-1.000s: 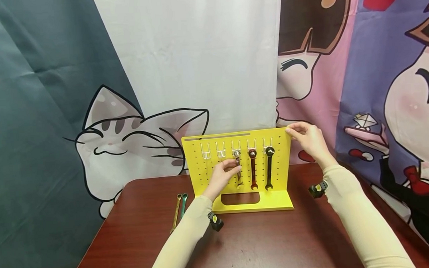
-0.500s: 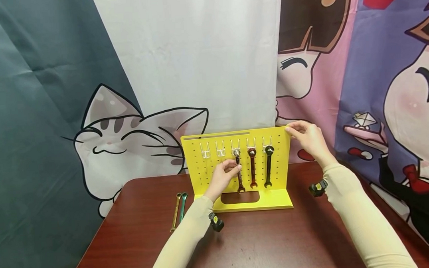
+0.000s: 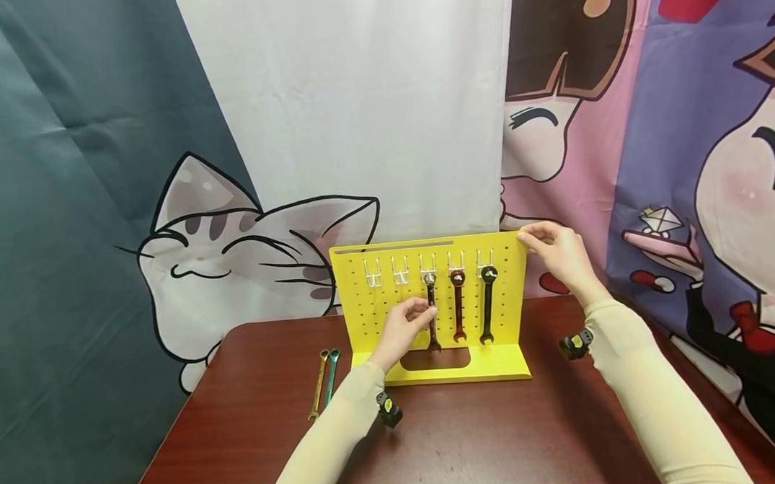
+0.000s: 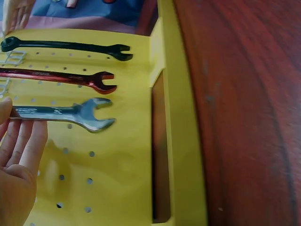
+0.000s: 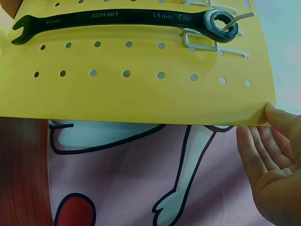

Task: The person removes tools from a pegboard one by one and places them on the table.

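Note:
My left hand [image 3: 401, 332] pinches a silver combination wrench [image 3: 432, 316] by its handle. The wrench's ring end is at the middle hook of the yellow pegboard [image 3: 510, 309]; its open end points down, seen large in the left wrist view as the silver jaw end [image 4: 91, 114]. Thumb and fingers of my right hand [image 3: 557, 252] grip the board's upper right corner, plainly seen in the right wrist view. To the right of the silver wrench hang a red wrench [image 3: 458, 311] and a black wrench [image 5: 122, 18] marked 14mm.
Two bare wire hooks are on the board's left, one being the outermost hook [image 3: 372, 273]. A gold wrench [image 3: 319, 386] and a green wrench [image 3: 331, 376] lie on the brown table [image 3: 251, 399], left of the board. A printed curtain [image 3: 355, 106] hangs behind.
My left hand has slid a little lower along the silver wrench, whose open end now sits slightly lower and looks darker. My right hand has kept its grip on the board's corner.

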Available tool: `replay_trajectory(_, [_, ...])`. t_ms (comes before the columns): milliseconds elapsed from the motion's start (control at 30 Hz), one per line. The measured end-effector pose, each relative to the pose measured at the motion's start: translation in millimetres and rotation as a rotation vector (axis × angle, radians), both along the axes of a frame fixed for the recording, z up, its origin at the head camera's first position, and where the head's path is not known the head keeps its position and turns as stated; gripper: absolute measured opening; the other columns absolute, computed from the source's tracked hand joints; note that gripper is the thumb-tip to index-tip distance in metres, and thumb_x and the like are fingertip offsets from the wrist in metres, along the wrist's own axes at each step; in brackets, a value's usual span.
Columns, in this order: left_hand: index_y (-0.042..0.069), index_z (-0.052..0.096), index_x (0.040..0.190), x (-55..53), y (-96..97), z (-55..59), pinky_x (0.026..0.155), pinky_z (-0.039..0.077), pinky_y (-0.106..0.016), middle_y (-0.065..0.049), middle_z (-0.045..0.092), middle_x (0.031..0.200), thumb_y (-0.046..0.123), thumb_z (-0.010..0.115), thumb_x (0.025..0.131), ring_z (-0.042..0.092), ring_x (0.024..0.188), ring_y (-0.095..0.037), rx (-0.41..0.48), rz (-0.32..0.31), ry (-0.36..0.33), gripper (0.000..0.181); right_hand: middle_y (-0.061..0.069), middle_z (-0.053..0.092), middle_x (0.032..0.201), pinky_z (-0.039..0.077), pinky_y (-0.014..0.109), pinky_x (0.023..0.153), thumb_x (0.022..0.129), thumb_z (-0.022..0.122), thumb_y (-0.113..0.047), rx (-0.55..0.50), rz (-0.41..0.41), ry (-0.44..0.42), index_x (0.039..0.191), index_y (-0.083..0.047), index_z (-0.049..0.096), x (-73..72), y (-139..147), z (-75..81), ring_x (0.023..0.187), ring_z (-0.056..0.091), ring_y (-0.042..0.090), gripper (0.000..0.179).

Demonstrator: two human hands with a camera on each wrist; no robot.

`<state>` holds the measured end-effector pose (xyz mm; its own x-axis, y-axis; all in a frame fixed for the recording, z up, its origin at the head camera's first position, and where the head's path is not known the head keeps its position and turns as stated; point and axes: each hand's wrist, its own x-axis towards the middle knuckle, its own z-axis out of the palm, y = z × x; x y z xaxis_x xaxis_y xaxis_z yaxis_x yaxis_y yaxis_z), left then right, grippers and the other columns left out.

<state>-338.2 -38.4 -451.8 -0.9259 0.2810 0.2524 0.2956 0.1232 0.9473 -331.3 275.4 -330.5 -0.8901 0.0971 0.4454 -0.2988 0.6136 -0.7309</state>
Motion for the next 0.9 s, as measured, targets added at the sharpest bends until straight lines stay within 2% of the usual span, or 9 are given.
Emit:
replay_trajectory(67, [0.000, 0.068, 0.115, 1.3, 0.2, -2.8, 0.082, 0.059, -0.030, -0.008, 0.069, 0.104, 0.023, 0.071, 0.096, 0.068, 0.094, -0.020, -0.003, -0.004, 0.008, 0.030, 0.016, 0.072, 0.113, 0.057, 0.030, 0.085, 0.098, 0.065, -0.041, 0.007, 0.000, 0.004, 0.120, -0.004, 0.069, 0.3, 0.1, -0.2, 0.101, 0.071, 0.032, 0.043])
replay_trajectory(200, [0.001, 0.069, 0.112, 3.7, 0.2, -7.6, 0.080, 0.059, -0.029, -0.007, 0.070, 0.102, 0.023, 0.071, 0.096, 0.069, 0.091, -0.019, -0.006, 0.002, 0.018, 0.027, 0.015, 0.073, 0.110, 0.053, 0.017, 0.078, 0.098, 0.065, -0.042, 0.016, -0.004, 0.009, 0.118, -0.006, 0.070, 1.0, 0.3, -1.0, 0.087, 0.072, 0.011, 0.042])
replay_trajectory(267, [0.001, 0.069, 0.111, 3.9, 0.3, -8.8, 0.079, 0.060, -0.029, -0.008, 0.069, 0.101, 0.022, 0.072, 0.096, 0.068, 0.091, -0.019, -0.004, 0.006, 0.026, 0.026, 0.015, 0.073, 0.110, 0.052, 0.016, 0.077, 0.098, 0.065, -0.043, 0.016, -0.004, 0.008, 0.119, -0.006, 0.070, 1.4, 0.2, -1.2, 0.086, 0.071, 0.007, 0.042])
replay_trajectory(300, [0.000, 0.069, 0.110, 3.6, 0.5, -9.3, 0.079, 0.060, -0.029, -0.008, 0.069, 0.101, 0.022, 0.072, 0.096, 0.068, 0.091, -0.019, -0.001, 0.007, 0.030, 0.026, 0.015, 0.073, 0.110, 0.053, 0.017, 0.078, 0.098, 0.065, -0.042, 0.014, -0.003, 0.008, 0.119, -0.006, 0.070, 1.5, 0.1, -1.2, 0.086, 0.071, 0.007, 0.043])
replay_trajectory(433, [-0.001, 0.068, 0.111, 3.3, 1.4, -8.9, 0.080, 0.059, -0.030, -0.010, 0.068, 0.102, 0.019, 0.073, 0.095, 0.068, 0.092, -0.021, 0.006, 0.009, 0.036, 0.026, 0.015, 0.072, 0.112, 0.055, 0.021, 0.081, 0.098, 0.065, -0.042, 0.011, -0.001, 0.003, 0.120, -0.005, 0.069, 2.2, -0.8, -1.1, 0.099, 0.071, 0.030, 0.043])
replay_trajectory(500, [-0.001, 0.067, 0.113, 3.8, 1.5, -8.6, 0.081, 0.059, -0.030, -0.010, 0.069, 0.102, 0.017, 0.073, 0.094, 0.067, 0.094, -0.022, -0.004, 0.005, 0.040, 0.027, 0.016, 0.072, 0.112, 0.055, 0.020, 0.080, 0.098, 0.065, -0.041, 0.006, 0.002, 0.003, 0.120, -0.005, 0.069, 2.4, -1.3, -2.0, 0.101, 0.070, 0.034, 0.043])
replay_trajectory(667, [0.002, 0.065, 0.121, 3.5, 2.9, -7.2, 0.084, 0.057, -0.030, -0.008, 0.069, 0.106, 0.017, 0.073, 0.094, 0.066, 0.099, -0.021, -0.039, -0.008, 0.061, 0.032, 0.017, 0.072, 0.110, 0.051, 0.012, 0.075, 0.098, 0.065, -0.040, 0.001, 0.002, 0.009, 0.119, -0.003, 0.069, 2.3, -1.1, -4.3, 0.100, 0.071, 0.034, 0.042])
replay_trajectory(733, [0.002, 0.065, 0.120, 2.4, 4.1, -5.3, 0.085, 0.057, -0.030, -0.008, 0.069, 0.106, 0.017, 0.073, 0.094, 0.066, 0.099, -0.021, -0.023, -0.013, 0.063, 0.031, 0.017, 0.072, 0.110, 0.050, 0.011, 0.075, 0.098, 0.065, -0.040, 0.003, 0.003, 0.012, 0.118, -0.003, 0.069, 1.9, -0.7, -4.5, 0.099, 0.072, 0.032, 0.042])
replay_trajectory(900, [0.001, 0.068, 0.112, -0.3, 6.7, 2.7, 0.083, 0.059, -0.032, -0.010, 0.069, 0.106, 0.017, 0.072, 0.095, 0.065, 0.095, -0.018, 0.014, -0.012, 0.077, 0.023, 0.016, 0.073, 0.111, 0.051, 0.012, 0.075, 0.098, 0.066, -0.041, 0.008, 0.002, 0.020, 0.118, -0.004, 0.070, 0.0, 0.1, -1.9, 0.090, 0.073, 0.017, 0.042])
